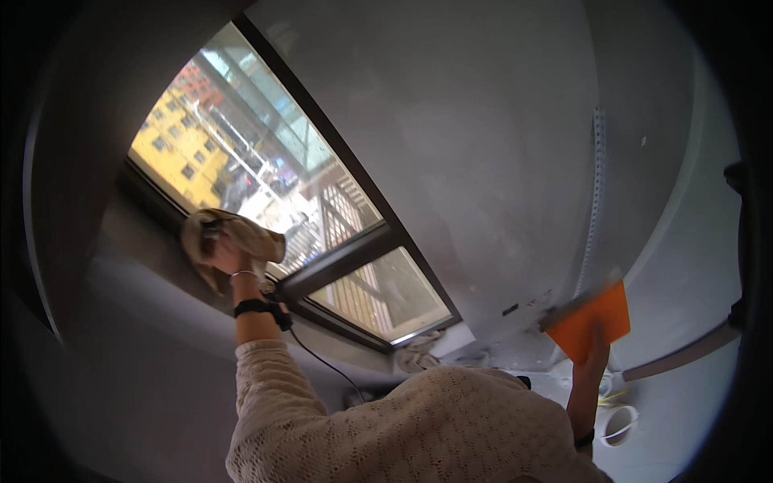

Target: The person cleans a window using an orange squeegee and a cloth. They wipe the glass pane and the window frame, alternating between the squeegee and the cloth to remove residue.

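Observation:
Bunched up in my left hand [229, 254] is a tan-brown cloth [262, 240], with the fingers partly covered by its folds. That hand is at the lower left of the window [250, 153], by its dark frame [334, 264]. Whether the cloth presses on the frame or the glass, I cannot tell. Out to the right, my right hand [594, 351] grips an orange flat board [597, 320] from its near side. A grey strip, smeared by motion, runs along the board's far left edge, close to the grey wall [475, 161].
A perforated strip [597, 169] runs up the wall on the right. At the lower right, a white bucket [618, 427] stands on the floor. Crumpled cloth [417, 354] lies at the window's lower corner. A black cable [326, 361] trails from my left wrist.

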`<state>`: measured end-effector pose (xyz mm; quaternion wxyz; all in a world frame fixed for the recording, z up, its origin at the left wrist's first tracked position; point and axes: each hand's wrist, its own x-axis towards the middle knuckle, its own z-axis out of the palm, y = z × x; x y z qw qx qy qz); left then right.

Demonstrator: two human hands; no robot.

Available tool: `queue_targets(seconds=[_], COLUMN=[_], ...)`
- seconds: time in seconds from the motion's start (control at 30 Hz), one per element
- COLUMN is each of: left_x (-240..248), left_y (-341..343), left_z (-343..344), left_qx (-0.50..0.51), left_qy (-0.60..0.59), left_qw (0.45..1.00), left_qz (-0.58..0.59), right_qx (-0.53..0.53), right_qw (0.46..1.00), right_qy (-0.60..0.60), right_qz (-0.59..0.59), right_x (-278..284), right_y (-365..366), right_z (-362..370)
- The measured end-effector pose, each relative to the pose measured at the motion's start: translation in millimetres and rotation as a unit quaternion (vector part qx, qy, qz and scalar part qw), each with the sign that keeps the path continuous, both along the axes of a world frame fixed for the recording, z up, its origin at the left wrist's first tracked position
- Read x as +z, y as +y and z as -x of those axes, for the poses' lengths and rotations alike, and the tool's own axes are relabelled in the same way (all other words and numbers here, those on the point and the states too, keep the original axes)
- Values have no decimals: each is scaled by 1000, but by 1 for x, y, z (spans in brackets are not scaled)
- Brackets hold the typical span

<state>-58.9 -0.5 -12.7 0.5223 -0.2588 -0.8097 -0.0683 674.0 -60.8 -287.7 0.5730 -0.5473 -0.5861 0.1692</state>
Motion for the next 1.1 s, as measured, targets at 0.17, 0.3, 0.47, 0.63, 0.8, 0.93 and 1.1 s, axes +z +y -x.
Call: queue_targets(seconds=[0.17,0.3,0.47,0.63,0.8,0.93,1.1], left_x=[-143,-187,-205,-207,-180,-205,-281], left_y=[26,83,130,84,-8,-24,-2], left_z=[-98,-192,-297,-255,-144,-91,-96], left_qx=[-145,-18,-243,-276,-34,-80,-176], left_qy=[-310,-276,-366,-294,-347,-201,-290], left_qw=[923,940,869,915,937,972,916], left_qz=[-177,-201,-227,-31,-19,-91,-215], right_qx=[-37,54,87,189,209,158,210], right_qw=[998,839,832,827,853,879,878], right_qy=[-25,521,509,477,412,369,321], right_qz=[51,145,204,229,241,258,285], right_x=[-17,11,57,75,83,83,76], right_y=[-45,-47,-21,-12,-28,-41,-39], right_z=[-82,-104,-72,-19,-12,-17,7])
